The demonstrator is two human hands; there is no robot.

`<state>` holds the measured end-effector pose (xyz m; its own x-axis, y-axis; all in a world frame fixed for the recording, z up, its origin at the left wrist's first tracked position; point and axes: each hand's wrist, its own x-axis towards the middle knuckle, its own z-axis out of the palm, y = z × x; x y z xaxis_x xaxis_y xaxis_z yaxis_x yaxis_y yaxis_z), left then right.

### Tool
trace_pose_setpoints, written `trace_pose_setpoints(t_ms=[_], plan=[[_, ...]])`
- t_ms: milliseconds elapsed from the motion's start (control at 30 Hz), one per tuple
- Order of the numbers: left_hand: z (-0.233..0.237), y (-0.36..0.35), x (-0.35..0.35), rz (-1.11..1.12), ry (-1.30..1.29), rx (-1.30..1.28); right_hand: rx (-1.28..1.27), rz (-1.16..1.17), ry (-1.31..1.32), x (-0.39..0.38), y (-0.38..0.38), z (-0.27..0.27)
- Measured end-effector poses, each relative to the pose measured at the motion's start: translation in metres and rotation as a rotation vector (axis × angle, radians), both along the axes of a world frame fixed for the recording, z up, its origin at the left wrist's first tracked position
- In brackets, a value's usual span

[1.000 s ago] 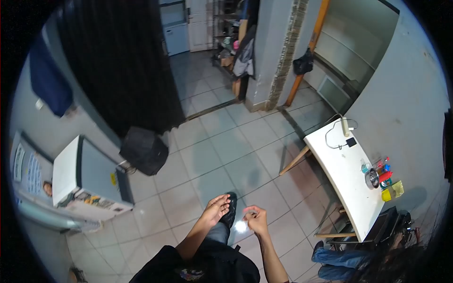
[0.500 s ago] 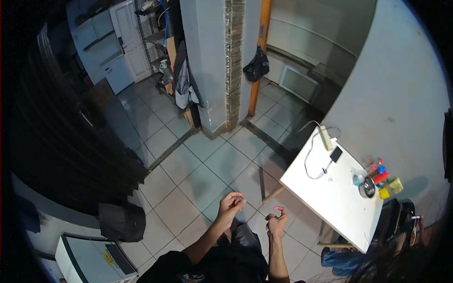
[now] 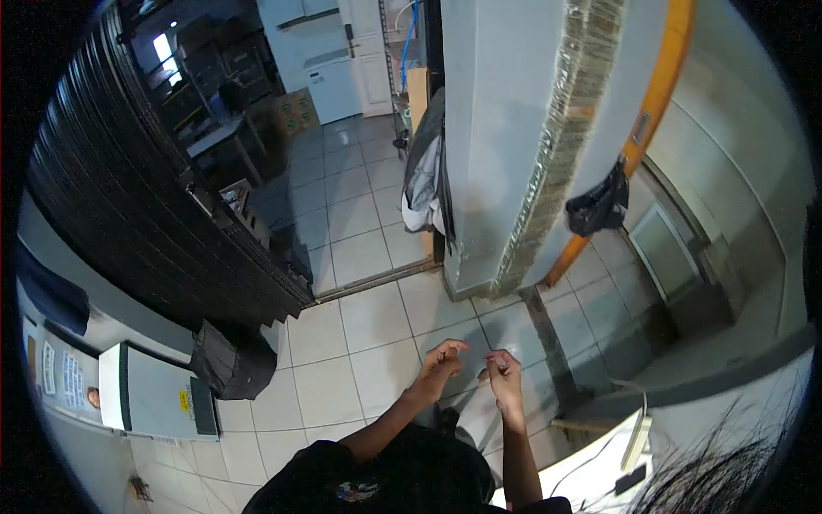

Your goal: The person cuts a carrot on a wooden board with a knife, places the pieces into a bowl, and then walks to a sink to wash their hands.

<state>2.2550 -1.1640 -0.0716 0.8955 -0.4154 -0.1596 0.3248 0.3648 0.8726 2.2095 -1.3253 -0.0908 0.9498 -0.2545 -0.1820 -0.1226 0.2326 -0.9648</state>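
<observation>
My left hand (image 3: 442, 368) is in front of my body above the tiled floor, its fingers bent inward with the forefinger pointing right. A short gap away, my right hand (image 3: 503, 372) is closed, the fingers curled toward the thumb. The fingertips face each other without touching. If anything is held in either hand, it is too small to make out. Below both hands show floor tiles (image 3: 381, 377) and part of a leg.
A white table (image 3: 548, 480) with a power strip (image 3: 635, 441) stands at lower right. On the left are a dark folding shutter (image 3: 128, 180), a black bin (image 3: 227, 364) and a white appliance (image 3: 154, 390). A pillar (image 3: 501, 128) rises ahead; a black bag (image 3: 599, 206) hangs right of it.
My view has swung to the left, so the table has slid to the lower right edge. My hands have come closer together, and the right hand's fingers have curled in.
</observation>
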Motion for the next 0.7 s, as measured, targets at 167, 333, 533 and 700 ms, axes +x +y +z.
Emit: trace_pose_setpoints(t_ms=[167,333,533,700], plan=[[0.005,-0.086,0.069,-0.045,0.146,-0.013,-0.090,0.061,-0.082,0.062,-0.073,-0.006],[-0.022,-0.209,0.139,-0.300,0.159,0.054,-0.177,-0.142,-0.053,0.082,-0.167,-0.035],[-0.020,-0.380,0.201,-0.680,0.046,-0.058,-0.354,-0.578,0.006,0.087,-0.306,0.004],[0.024,-0.488,0.233,-0.970,0.015,-0.030,-0.361,-0.965,0.090,0.092,-0.394,0.024]])
